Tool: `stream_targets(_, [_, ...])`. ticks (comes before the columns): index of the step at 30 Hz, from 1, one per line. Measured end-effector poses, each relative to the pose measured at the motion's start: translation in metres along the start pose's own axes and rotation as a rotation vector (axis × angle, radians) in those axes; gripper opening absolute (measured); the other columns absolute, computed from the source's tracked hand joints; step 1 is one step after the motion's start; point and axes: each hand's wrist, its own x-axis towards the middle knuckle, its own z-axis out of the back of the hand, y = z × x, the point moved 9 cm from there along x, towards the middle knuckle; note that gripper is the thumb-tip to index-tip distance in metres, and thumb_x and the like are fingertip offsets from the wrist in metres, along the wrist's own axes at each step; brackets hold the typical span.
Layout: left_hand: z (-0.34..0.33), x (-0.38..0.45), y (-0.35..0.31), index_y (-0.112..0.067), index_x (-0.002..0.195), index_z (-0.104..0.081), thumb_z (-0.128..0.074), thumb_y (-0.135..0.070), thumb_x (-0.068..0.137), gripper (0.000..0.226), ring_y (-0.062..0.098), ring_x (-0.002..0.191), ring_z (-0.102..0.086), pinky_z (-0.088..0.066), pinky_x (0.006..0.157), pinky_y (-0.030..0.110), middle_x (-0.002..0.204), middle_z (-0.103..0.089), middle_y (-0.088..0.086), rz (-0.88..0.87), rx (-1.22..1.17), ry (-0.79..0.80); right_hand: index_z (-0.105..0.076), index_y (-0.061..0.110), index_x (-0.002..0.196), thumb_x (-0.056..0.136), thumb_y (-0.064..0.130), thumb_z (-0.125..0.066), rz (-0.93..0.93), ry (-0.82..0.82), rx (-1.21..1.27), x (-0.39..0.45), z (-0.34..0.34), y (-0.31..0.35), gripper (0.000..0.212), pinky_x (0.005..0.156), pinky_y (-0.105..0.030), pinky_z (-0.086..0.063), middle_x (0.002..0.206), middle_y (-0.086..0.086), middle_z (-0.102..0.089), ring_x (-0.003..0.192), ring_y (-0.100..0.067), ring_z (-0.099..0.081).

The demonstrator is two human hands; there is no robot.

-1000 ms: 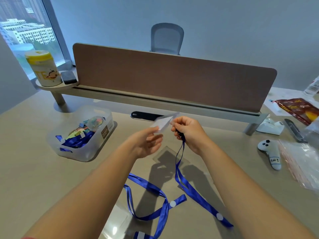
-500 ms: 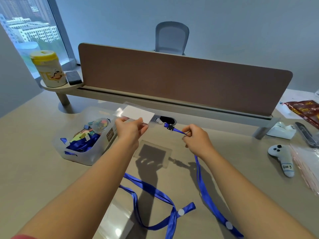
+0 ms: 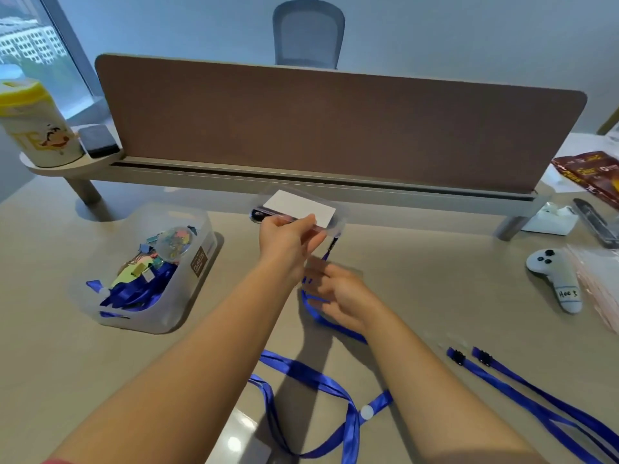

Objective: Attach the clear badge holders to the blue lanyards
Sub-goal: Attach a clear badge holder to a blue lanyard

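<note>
**Clear holder held up, blue ribbon gathered below**

Clear, glossy plastic is showing at centre frame: the left hand is pinching the badge holder, a flat rectangle with a white card inside, above the worktop. Just below, the right hand is curling around the blue lanyard, a limp satin ribbon; its clip is blurred. Judging by this, clipping is under way; next, the clip needs guiding into the holder's slot.

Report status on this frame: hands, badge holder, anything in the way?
Left hand pinches badge holder, raised. Right hand blurred on lanyard, grip unclear. Clip hangs under holder. Nothing between them.
</note>
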Motion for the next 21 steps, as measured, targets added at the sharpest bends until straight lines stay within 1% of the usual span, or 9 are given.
stream_targets(2, [-0.001,0.001,0.004,-0.007,0.087,-0.042,-0.054,0.006,0.082,0.019,0.020,0.072,-0.059,-0.056,0.050,0.020,0.082,-0.054,0.011,0.023,-0.029,0.017,-0.032,0.023,0.142,0.084,-0.020,-0.022,0.019,0.009,0.161,0.011,-0.005,-0.001,0.073,0.075,-0.029,-0.041,0.123,-0.004,-0.048,0.101,-0.022,-0.050])
stream_targets(4, [0.001,0.003,0.002,-0.011,0.102,-0.039,-0.054,0.006,0.082,0.030,0.019,0.073,-0.059,-0.056,0.052,0.020,0.088,-0.055,0.011,0.010,-0.034,0.013,-0.024,0.031,0.144,0.084,-0.023,-0.023,0.059,-0.035,0.275,0.014,0.001,0.005,0.080,0.091,-0.037,-0.043,0.131,-0.005,-0.046,0.113,-0.026,-0.051])
stream_targets(6, [0.007,0.008,-0.003,-0.019,0.108,-0.032,-0.054,0.007,0.081,0.043,0.019,0.075,-0.059,-0.056,0.054,0.021,0.102,-0.054,0.015,-0.024,0.003,-0.028,-0.015,0.030,0.146,0.086,-0.021,-0.024,0.121,-0.092,0.321,0.013,0.015,0.016,0.079,0.109,-0.044,-0.033,0.146,-0.003,-0.037,0.132,-0.031,-0.040])
stream_targets(9, [0.013,0.016,-0.009,-0.025,0.125,-0.022,-0.053,0.011,0.080,0.065,0.025,0.083,-0.058,-0.055,0.056,0.026,0.121,-0.048,0.023,-0.074,0.095,-0.091,-0.008,0.029,0.147,0.086,-0.018,-0.025,0.201,-0.170,0.366,0.011,0.043,0.033,0.080,0.110,-0.042,-0.030,0.155,-0.006,-0.025,0.135,-0.032,-0.038])
stream_targets(12, [0.012,0.024,-0.005,-0.031,0.131,-0.014,-0.052,0.014,0.079,0.079,0.029,0.089,-0.058,-0.053,0.059,0.028,0.123,-0.047,0.024,-0.082,0.154,-0.103,-0.016,0.026,0.146,0.086,-0.013,-0.027,0.258,-0.265,0.432,0.002,0.075,0.054,0.072,0.106,-0.039,-0.032,0.146,-0.009,-0.035,0.132,-0.033,-0.042])
stream_targets(14, [0.005,0.029,-0.001,-0.030,0.132,-0.012,-0.052,0.016,0.078,0.081,0.034,0.099,-0.057,-0.053,0.062,0.031,0.127,-0.045,0.024,-0.074,0.164,-0.102,-0.030,0.020,0.139,0.087,-0.007,-0.031,0.284,-0.344,0.481,-0.005,0.100,0.067,0.058,0.100,-0.037,-0.035,0.128,-0.009,-0.044,0.121,-0.030,-0.049])
stream_targets(16, [-0.008,0.032,0.004,-0.027,0.132,-0.012,-0.051,0.017,0.078,0.080,0.034,0.100,-0.056,-0.051,0.067,0.034,0.129,-0.043,0.021,-0.060,0.141,-0.090,-0.047,0.016,0.109,0.088,-0.003,-0.034,0.315,-0.422,0.498,-0.011,0.128,0.081,0.031,0.094,-0.035,-0.036,0.113,-0.005,-0.049,0.102,-0.024,-0.055])
stream_targets(18, [-0.027,0.033,0.010,-0.024,0.133,-0.011,-0.050,0.018,0.079,0.079,0.030,0.093,-0.054,-0.051,0.067,0.034,0.121,-0.045,0.018,-0.050,0.115,-0.052,-0.047,0.013,0.084,0.089,0.001,-0.036,0.354,-0.495,0.506,-0.016,0.155,0.096,0.017,0.090,-0.032,-0.036,0.106,-0.003,-0.054,0.088,-0.018,-0.055])
stream_targets(21, [-0.064,0.030,0.017,-0.023,0.133,-0.012,-0.049,0.018,0.078,0.077,0.023,0.076,-0.056,-0.056,0.055,0.028,0.093,-0.052,0.011,-0.036,0.057,0.035,-0.043,0.008,0.100,0.090,0.001,-0.036,0.452,-0.579,0.533,-0.029,0.195,0.123,0.014,0.095,-0.030,-0.039,0.117,-0.003,-0.053,0.087,-0.014,-0.054])
